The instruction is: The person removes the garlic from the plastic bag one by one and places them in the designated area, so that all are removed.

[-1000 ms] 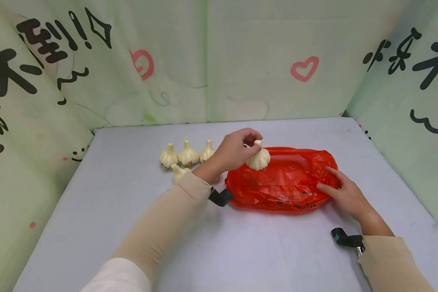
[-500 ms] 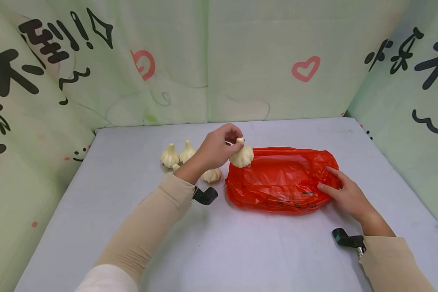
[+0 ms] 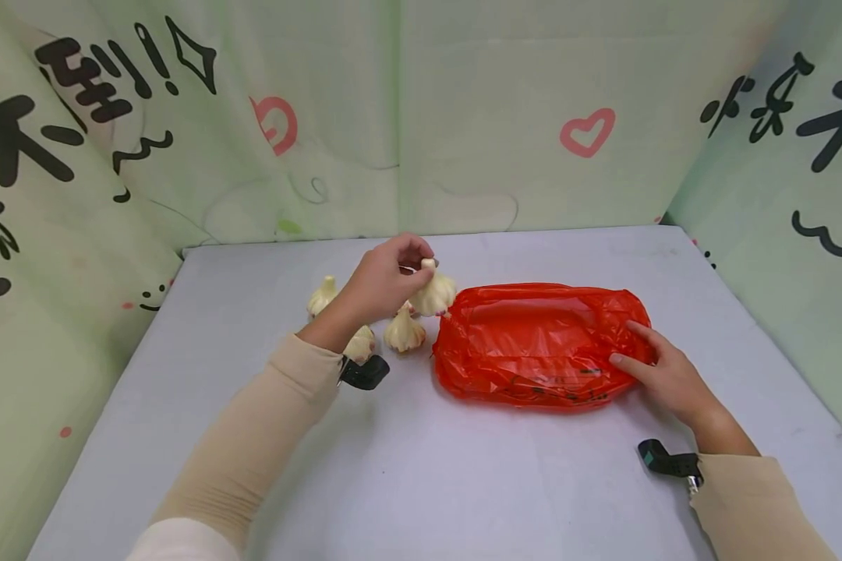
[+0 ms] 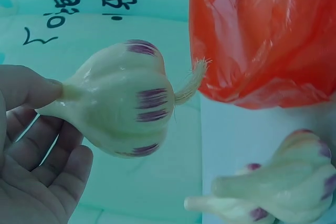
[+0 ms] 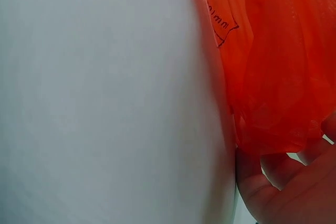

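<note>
In the head view, my left hand (image 3: 382,276) pinches a pale garlic bulb (image 3: 435,294) by its neck, holding it over the left edge of a red plastic bag (image 3: 540,343). The left wrist view shows thumb and fingers around the bulb's neck (image 4: 68,94), with purple streaks and a rooty tuft at its far end. Under and beside that hand are more garlic bulbs (image 3: 405,331), partly hidden by the hand and forearm. My right hand (image 3: 673,382) holds the bag's right end, thumb on top; in the right wrist view its fingers (image 5: 283,169) curl at the bag's lower edge.
The bag lies on a white-covered table (image 3: 477,475). A pale green printed curtain (image 3: 477,117) encloses the back and both sides. Black wrist cameras (image 3: 365,372) stick out from the beige sleeves (image 3: 267,436).
My left hand has moved left with the garlic bulb, from above the bag to its left edge near the other bulbs. The right hand and the bag have stayed put.
</note>
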### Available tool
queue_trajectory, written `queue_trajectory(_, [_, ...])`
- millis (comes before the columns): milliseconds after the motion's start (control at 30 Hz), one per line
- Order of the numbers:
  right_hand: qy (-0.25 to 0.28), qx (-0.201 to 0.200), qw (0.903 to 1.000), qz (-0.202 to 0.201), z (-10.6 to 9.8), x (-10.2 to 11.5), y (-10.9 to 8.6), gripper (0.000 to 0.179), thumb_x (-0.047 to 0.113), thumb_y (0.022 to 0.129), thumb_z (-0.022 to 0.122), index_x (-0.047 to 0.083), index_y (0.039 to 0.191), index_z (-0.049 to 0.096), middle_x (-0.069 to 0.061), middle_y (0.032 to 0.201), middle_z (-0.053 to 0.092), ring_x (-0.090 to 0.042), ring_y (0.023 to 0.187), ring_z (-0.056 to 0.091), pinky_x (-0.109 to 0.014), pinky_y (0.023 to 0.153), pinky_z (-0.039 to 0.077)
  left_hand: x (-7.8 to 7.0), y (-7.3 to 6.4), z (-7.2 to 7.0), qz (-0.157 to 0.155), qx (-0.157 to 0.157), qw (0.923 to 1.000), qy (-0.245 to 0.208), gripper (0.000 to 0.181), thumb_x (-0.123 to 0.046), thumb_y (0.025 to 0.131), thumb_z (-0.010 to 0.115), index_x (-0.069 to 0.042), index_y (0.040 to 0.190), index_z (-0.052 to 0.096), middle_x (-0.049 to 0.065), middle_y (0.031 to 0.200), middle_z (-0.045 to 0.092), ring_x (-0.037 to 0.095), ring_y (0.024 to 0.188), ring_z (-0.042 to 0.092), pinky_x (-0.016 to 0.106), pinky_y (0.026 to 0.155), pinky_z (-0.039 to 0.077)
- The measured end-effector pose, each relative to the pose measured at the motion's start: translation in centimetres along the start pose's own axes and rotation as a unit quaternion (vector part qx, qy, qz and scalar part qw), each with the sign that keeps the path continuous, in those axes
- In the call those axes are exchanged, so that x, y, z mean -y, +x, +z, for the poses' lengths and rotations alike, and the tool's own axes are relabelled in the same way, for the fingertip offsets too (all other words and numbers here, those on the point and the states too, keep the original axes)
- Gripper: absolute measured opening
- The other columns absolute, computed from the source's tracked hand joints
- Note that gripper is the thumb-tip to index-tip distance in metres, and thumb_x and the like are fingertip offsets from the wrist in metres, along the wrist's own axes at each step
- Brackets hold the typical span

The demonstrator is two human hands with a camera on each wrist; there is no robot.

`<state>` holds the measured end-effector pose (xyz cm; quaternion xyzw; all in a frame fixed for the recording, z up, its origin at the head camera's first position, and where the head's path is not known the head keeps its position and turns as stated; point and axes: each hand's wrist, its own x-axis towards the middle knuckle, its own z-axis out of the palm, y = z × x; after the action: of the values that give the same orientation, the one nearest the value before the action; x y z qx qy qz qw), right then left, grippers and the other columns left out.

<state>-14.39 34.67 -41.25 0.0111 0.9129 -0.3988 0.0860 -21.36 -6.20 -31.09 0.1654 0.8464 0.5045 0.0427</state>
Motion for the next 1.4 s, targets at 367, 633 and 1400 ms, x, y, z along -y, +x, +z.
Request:
queue_trajectory(367, [0.001,-0.003,1.0000,-0.002,0.1,-0.1,0.0,0.080,0.038,0.102,0.054,-0.005,0.156,0.014,-0.040,0.152,0.021,-0.058,0.134,0.025,-0.069,0.096,0.041,1.4,-1.1,-2.0,-0.017,-0.015,0.9997,0.013,0.013,-0.013,0.099,0.061,-0.009,0.111,0.059,0.003,0.111,0.068,0.018,0.104,0.062,0.033,0.086,0.052])
queue_trajectory(633, [-0.004,0.004,1.0000,0.007,0.1,0.0,0.1,0.080,0.037,0.102,0.054,-0.004,0.157,0.013,-0.039,0.152,0.020,-0.057,0.134,0.025,-0.067,0.094,0.044,2.4,-2.1,-3.5,-0.046,-0.027,0.9985,0.012,0.014,-0.014,0.099,0.060,-0.010,0.113,0.058,0.004,0.115,0.067,0.019,0.108,0.061,0.036,0.086,0.052])
queue_trajectory(1400, [-0.005,0.004,1.0000,0.002,-0.1,0.3,0.0,0.080,0.038,0.102,0.054,-0.004,0.157,0.014,-0.039,0.152,0.021,-0.058,0.133,0.025,-0.067,0.093,0.045,4.1,-4.5,-7.9,-0.068,-0.064,0.9957,-0.004,0.021,-0.012,0.099,0.056,-0.002,0.117,0.052,0.009,0.121,0.067,0.022,0.115,0.058,0.034,0.089,0.044])
